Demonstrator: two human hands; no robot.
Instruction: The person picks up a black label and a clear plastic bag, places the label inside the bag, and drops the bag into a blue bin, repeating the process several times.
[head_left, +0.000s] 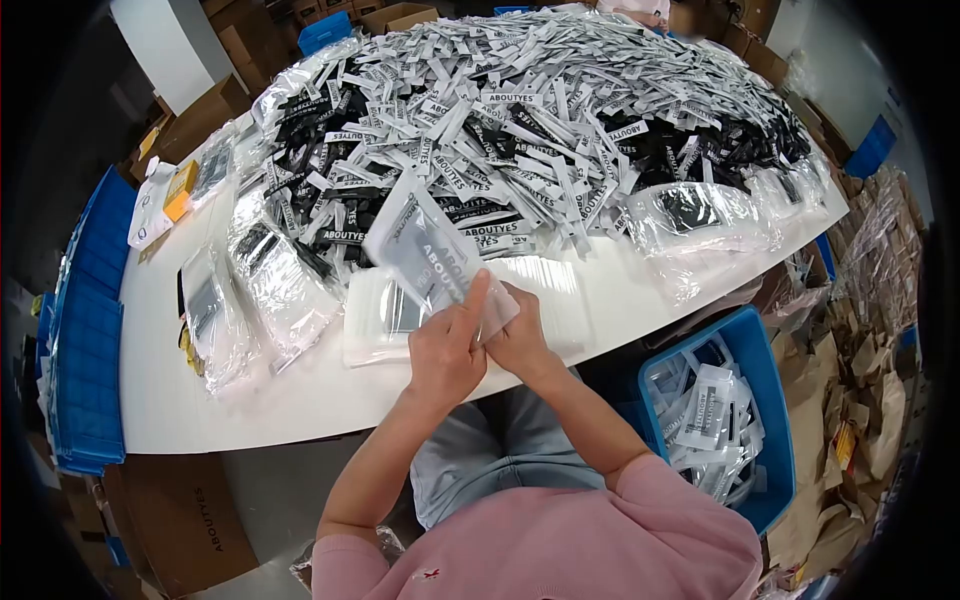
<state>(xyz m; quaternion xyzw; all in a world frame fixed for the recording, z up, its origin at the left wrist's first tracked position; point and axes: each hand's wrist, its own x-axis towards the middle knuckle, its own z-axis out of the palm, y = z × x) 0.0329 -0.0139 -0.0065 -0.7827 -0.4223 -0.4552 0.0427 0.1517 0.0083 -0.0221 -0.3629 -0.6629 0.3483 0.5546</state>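
A translucent plastic pouch (425, 250) printed ABOUTYES is held up at a tilt in both hands over the white table. My left hand (447, 350) grips its lower edge, one finger stretched along the plastic. On the pouch's lower right corner, my right hand (520, 335) is closed. Under the pouch lies a stack of clear plastic bags (550, 290) near the table's front edge. Behind it spreads a large heap of narrow white and black printed packets (480, 130).
Clear bags with dark contents (215, 320) lie on the table's left; more (700, 220) lie right. A blue bin (780, 430) of pouches stands at lower right, beside crumpled brown paper (825, 420). Blue crates (90, 330) line the left side. A cardboard box (180, 520) sits beneath the table.
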